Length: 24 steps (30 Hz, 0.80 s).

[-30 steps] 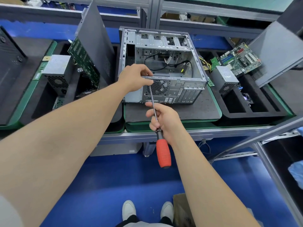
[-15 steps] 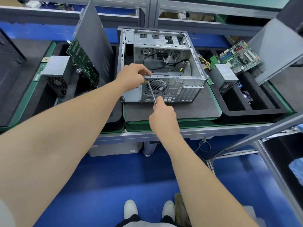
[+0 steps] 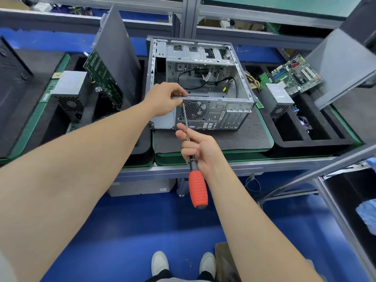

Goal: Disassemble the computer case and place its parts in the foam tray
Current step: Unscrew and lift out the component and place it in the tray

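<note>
Left foam tray [image 3: 140,145], bench's left end: power supply [image 3: 70,88], green board [image 3: 101,78] and side panel [image 3: 118,43] stand in it.

Left hand [image 3: 162,98] pinches the computer case [image 3: 213,110] by its top rear rim, near the left corner. Same hold as a second ago.

Case lies open side up on the dark mat [image 3: 244,137], mid-bench by the front edge.

Screwdriver [image 3: 197,188]: tip still at the rear panel, just up-left of the fan grille.

Right hand [image 3: 201,147] is curled round the bare shaft, not the red handle. Half a second ago it sat close to the case with the handle hidden; now it has slid back and the handle hangs free.

Reads as working a rear screw loose. The shell is not ready for a tray yet.

Right foam tray [image 3: 305,142]: second power supply [image 3: 276,98], motherboard [image 3: 295,74].
</note>
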### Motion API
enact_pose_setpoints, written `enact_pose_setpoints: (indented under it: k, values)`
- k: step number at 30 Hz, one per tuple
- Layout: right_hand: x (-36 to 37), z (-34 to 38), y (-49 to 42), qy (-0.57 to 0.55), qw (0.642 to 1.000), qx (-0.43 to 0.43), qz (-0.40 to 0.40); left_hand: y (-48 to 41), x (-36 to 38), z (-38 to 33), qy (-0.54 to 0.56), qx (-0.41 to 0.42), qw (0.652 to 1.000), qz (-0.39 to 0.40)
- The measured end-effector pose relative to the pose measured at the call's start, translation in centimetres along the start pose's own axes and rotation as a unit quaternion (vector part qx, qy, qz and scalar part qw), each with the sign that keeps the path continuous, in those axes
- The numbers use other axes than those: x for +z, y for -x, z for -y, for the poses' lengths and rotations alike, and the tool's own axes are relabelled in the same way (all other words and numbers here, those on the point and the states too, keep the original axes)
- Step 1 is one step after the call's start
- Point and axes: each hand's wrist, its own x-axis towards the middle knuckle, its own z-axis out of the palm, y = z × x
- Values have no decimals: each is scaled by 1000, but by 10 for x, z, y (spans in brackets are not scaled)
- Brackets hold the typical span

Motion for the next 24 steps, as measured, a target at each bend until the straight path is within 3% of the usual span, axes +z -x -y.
enact_pose_setpoints:
  k: [3, 5, 7, 10, 11, 12, 14, 18, 21, 24]
  values:
    - [2, -5, -3, 104, 992, -27, -58, 0, -1, 2, -13, 9, 1000, 5]
    - [5, -9, -4, 219, 966, -48, -130, 0, 0, 3, -18, 8, 1000, 11]
    - [9, -9, -4, 348, 909, -80, -214, -1, 0, 3, -19, 5, 1000, 16]
    - [7, -14, -3, 526, 776, -151, -313, 0, 0, 3, -20, 1, 1000, 15]
    - [5, -16, -3, 554, 748, -172, -322, 0, 0, 3, -19, 0, 1000, 14]
    - [4, -18, -4, 557, 743, -187, -319, 0, 0, 2, -19, -1, 1000, 13]
    - [1, -18, -5, 518, 786, -183, -283, 1, 1, 2, -21, 2, 1000, 10]
    - [-3, -4, -4, 263, 953, -74, -132, 2, 3, 3, -28, 7, 1000, -13]
    - [-5, 2, -1, 103, 993, -49, -41, 4, 7, 4, -45, 20, 998, -30]
    - [-6, 7, 1, -31, 999, -15, 17, 5, 9, 5, -62, 36, 997, -39]
